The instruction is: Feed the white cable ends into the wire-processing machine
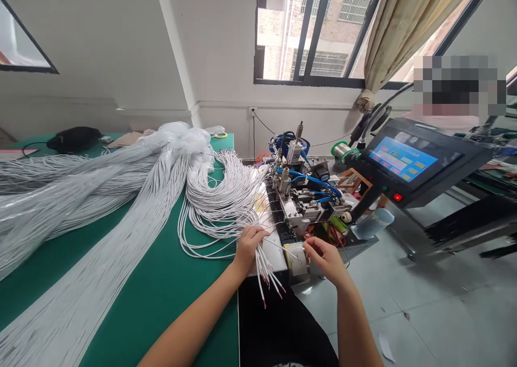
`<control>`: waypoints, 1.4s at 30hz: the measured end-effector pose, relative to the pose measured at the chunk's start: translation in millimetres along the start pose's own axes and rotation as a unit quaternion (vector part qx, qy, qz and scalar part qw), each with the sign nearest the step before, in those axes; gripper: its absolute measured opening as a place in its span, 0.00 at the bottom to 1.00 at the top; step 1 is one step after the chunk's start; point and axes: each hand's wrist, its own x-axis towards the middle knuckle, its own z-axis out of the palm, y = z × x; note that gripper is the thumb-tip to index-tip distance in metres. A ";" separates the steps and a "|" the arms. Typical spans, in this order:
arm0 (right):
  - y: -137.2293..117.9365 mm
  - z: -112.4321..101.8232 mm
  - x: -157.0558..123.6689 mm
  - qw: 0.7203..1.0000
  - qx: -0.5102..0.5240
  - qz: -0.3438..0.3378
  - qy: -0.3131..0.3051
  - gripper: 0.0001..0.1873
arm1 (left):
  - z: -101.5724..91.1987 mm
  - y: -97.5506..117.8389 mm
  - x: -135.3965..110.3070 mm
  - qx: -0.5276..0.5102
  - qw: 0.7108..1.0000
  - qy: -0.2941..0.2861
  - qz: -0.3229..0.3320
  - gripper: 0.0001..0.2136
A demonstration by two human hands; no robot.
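My left hand [247,246] is closed around a bunch of thin white cables [264,270] whose red-tipped ends fan out downward past the table edge. My right hand [325,256] pinches a single white wire [283,247] that runs left toward the bunch, just in front of a small metal machine [301,203] with blue hoses. The cables loop back into a large coil [220,195] on the green table [161,286].
Long bundles of white cable [81,195] cover the left of the table. A black control panel with a lit touchscreen [404,162] stands right of the machine. A solder spool [343,150], a black pouch [72,139] and a window lie behind. Grey floor is at the right.
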 end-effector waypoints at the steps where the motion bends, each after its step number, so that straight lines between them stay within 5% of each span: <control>1: -0.2 1.2 -0.4 1.000 0.001 -0.005 -0.004 0.15 | -2.7 0.5 1.7 -0.016 1.000 0.009 -0.004 0.14; 14: -34.9 42.1 13.0 0.982 -0.017 -0.137 -0.126 0.13 | -71.7 3.2 -7.5 -0.135 0.964 0.202 -0.110 0.09; 20: -48.7 61.1 38.1 0.970 -0.102 -0.202 -0.085 0.11 | -127.8 12.2 -19.9 -0.334 0.859 0.331 -0.201 0.07; 25: -61.6 74.1 61.9 0.956 -0.174 -0.230 -0.055 0.10 | -162.1 11.8 -36.2 -0.384 0.823 0.368 -0.198 0.08; 30: -78.2 94.2 92.4 0.927 -0.260 -0.264 -0.064 0.13 | -156.4 5.3 -58.5 -0.411 0.815 0.354 -0.206 0.06; 36: -91.5 120.4 131.5 0.857 -0.393 -0.265 -0.201 0.14 | -123.7 -3.4 -96.0 -0.414 0.808 0.336 -0.250 0.08; 42: -88.4 134.0 142.9 0.814 -0.422 -0.264 -0.299 0.06 | -101.8 -6.5 -131.0 -0.304 0.870 0.234 -0.309 0.11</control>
